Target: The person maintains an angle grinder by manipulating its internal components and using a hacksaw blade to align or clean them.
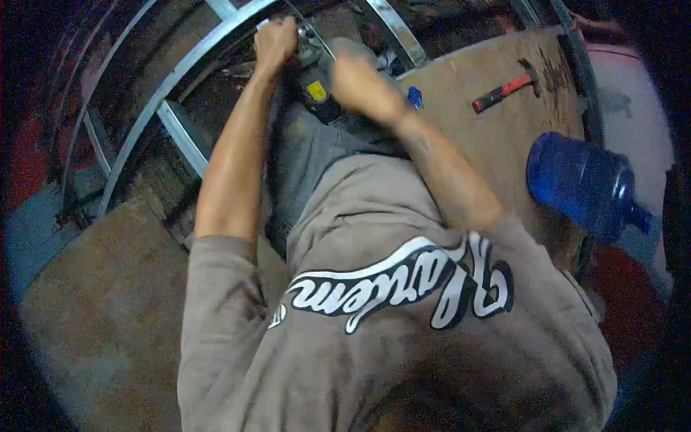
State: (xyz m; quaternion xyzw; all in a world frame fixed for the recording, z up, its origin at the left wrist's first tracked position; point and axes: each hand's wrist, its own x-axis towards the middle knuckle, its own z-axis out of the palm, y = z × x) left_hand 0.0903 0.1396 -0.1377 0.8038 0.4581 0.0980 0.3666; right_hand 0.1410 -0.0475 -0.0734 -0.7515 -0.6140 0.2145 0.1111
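At the top, my left hand (277, 42) is closed against the curved metal frame (193, 59); what its fingers hold is hidden. My right hand (362, 85) is smeared by motion, so its fingers do not show clearly. A thin strip (318, 39) runs slantwise between the two hands, and I cannot make out its kind. Just below them, by my lap, sits a black object with a yellow label (317, 91). A small blue item (414, 97) lies close to my right wrist.
A hammer with a red and black handle (502, 93) lies on the brown board (468, 137) to the right. Beside it is a big blue water jug (576, 180) on its side. Metal crosspieces (183, 137) span the frame at left.
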